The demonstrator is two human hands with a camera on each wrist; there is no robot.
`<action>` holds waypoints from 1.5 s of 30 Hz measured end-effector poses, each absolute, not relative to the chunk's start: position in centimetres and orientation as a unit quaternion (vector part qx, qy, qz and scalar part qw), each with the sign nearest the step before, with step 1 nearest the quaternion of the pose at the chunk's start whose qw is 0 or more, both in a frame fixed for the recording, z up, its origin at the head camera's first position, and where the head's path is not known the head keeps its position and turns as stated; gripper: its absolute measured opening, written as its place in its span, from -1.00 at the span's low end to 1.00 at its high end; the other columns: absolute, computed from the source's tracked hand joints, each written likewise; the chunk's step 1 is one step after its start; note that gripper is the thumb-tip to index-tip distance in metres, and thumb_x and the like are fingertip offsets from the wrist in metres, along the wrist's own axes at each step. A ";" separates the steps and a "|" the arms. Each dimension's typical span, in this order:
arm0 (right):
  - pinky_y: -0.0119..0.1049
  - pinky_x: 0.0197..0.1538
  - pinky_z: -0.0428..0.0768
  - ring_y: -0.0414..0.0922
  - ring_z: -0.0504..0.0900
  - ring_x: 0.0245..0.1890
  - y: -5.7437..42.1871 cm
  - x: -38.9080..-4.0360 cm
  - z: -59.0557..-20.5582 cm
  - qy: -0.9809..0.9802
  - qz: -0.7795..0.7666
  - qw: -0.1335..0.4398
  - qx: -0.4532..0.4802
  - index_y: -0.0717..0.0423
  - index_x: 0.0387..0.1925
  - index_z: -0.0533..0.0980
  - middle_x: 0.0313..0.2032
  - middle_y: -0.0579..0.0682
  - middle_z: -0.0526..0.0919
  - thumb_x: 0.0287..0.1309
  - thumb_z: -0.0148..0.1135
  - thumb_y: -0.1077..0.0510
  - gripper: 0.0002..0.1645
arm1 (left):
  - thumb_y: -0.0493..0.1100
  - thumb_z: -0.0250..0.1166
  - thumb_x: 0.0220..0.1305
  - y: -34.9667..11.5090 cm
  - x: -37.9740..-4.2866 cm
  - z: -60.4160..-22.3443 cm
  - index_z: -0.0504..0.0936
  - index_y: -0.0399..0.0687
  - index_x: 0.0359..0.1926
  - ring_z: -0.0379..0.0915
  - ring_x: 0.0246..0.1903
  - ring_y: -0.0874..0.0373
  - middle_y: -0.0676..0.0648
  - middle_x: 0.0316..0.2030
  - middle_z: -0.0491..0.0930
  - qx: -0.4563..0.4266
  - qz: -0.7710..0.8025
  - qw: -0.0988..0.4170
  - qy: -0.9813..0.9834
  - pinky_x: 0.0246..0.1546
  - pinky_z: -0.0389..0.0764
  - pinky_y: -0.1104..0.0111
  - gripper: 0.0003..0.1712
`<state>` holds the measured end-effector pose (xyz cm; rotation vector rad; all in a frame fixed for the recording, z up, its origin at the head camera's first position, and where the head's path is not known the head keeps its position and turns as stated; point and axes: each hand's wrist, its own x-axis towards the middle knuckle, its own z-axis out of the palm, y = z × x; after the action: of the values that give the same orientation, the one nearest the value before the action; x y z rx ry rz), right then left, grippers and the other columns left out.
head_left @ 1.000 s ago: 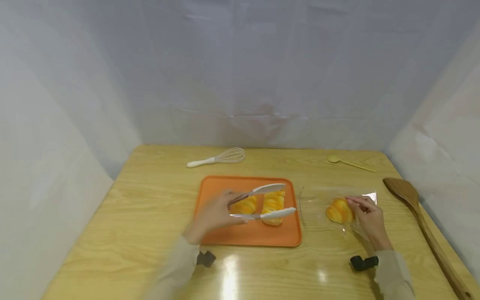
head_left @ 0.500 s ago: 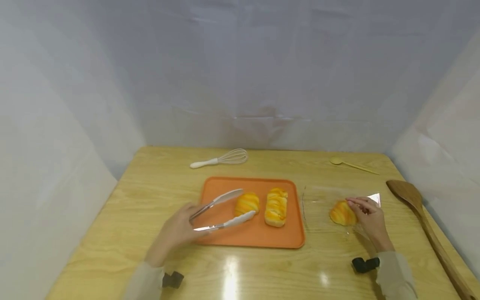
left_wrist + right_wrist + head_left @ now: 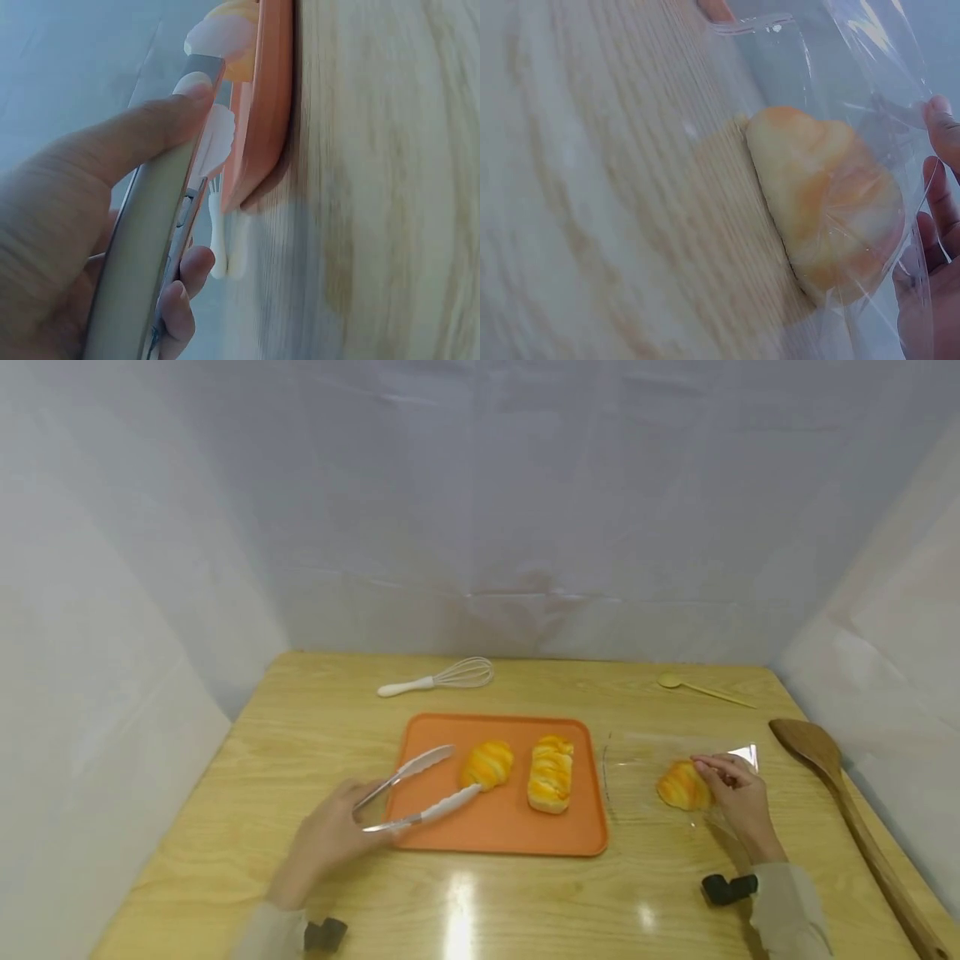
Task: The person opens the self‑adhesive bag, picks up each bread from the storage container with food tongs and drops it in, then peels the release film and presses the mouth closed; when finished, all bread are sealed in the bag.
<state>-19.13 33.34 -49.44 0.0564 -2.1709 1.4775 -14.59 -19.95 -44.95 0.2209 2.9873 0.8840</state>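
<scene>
My left hand (image 3: 326, 835) holds a pair of tongs (image 3: 450, 804) with metal arms and white scalloped tips. The tips are spread over the left part of an orange tray (image 3: 510, 837), with nothing between them. One tip is by the lower edge of a round bread roll (image 3: 487, 764); I cannot tell if they touch. Right of that roll lies a long bread loaf (image 3: 551, 777). My right hand (image 3: 738, 793) pinches the edge of a clear plastic bag (image 3: 633, 768). Another bread roll (image 3: 817, 202) appears inside the bag, resting on the table.
A white whisk (image 3: 438, 679) lies behind the tray. At the back right is a small yellow spoon (image 3: 705, 690). A long wooden spatula (image 3: 840, 785) runs along the table's right edge. White sheeting (image 3: 480, 527) encloses the back and sides.
My left hand has drawn the tongs leftward, from over the breads to the tray's left part. The right hand stays in place at the bag.
</scene>
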 end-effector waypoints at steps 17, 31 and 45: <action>-0.61 -0.37 0.35 -0.40 0.41 -0.37 32.8 -19.1 -49.4 -0.791 0.552 0.262 0.027 0.40 -0.27 0.66 -0.33 -0.47 0.56 0.16 0.19 0.52 -0.83 | 0.15 0.50 -0.04 -19.7 -14.9 -45.6 0.57 -0.06 0.20 0.45 -0.31 0.16 -0.08 -0.05 0.59 0.083 0.264 -0.002 0.961 -0.34 0.56 0.24 -0.22; -0.64 -0.34 0.37 -0.43 0.41 -0.36 32.8 -18.9 -49.3 -0.799 0.546 0.251 0.024 0.39 -0.23 0.66 -0.30 -0.51 0.56 0.22 0.19 0.43 -0.85 | 0.11 0.51 -0.04 -19.8 -14.8 -45.8 0.61 -0.07 0.15 0.35 -0.41 0.24 -0.01 -0.18 0.61 0.097 0.261 -0.029 0.960 -0.47 0.41 0.41 -0.28; -0.65 -0.34 0.38 -0.44 0.43 -0.34 32.7 -18.7 -49.1 -0.797 0.550 0.249 0.015 0.36 -0.23 0.67 -0.32 -0.51 0.56 0.21 0.20 0.43 -0.85 | 0.10 0.52 -0.06 -19.9 -14.6 -45.6 0.62 -0.04 0.15 0.36 -0.40 0.23 -0.01 -0.18 0.61 0.099 0.262 -0.029 0.960 -0.45 0.43 0.39 -0.29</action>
<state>-18.73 32.70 -49.13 0.0404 -2.1729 1.4974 -14.55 -19.89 -45.61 0.3175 3.0718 0.8379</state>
